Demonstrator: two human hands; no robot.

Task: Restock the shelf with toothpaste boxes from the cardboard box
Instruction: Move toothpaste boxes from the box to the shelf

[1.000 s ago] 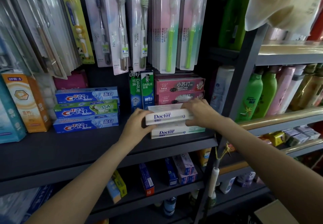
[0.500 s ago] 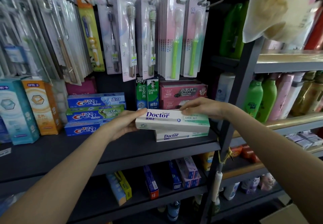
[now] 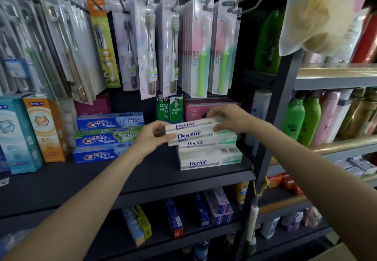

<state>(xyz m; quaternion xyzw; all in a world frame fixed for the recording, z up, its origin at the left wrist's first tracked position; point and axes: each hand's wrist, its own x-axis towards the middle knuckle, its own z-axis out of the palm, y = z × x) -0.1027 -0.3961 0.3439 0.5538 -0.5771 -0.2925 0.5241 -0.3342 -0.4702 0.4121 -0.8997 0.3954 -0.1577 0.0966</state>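
Doctor toothpaste box [image 3: 190,135] is held just right of frame centre, above the dark shelf [image 3: 142,181] and directly over a stack of matching Doctor boxes [image 3: 210,156] standing on that shelf. The held item appears to be two boxes carried together, one behind the other; the exact count cannot be confirmed.

Hand state:
- Left hand [image 3: 150,138] grasps the left end of the box, thumb on the front face, fingers curled round behind.
- Right hand [image 3: 228,118] grips the right end from above, fingers curled over the top edge.

Handling, as judged:
- Thin printed carton around a tube: light, fairly stiff along its length, crushable on the broad faces.
- The glossy print may be slippery. Take hold at the two short ends or along the long edges, not by pressing the centre panel.
- The load is low in mass; one hand per end is ample.

Orientation:
- The long axis runs left to right across the frame, roughly parallel to the shelf front, with the right end tilted slightly up and back.
- The logo face points toward the camera, reading upright, the green-tinted end to the right.
- This matches the stack below, so only lowering and squaring up seems required.

Adjacent stock: Crest boxes [image 3: 108,136] to the left, upright Darlie boxes [image 3: 170,108] behind, toothbrush packs [image 3: 204,44] hanging above.
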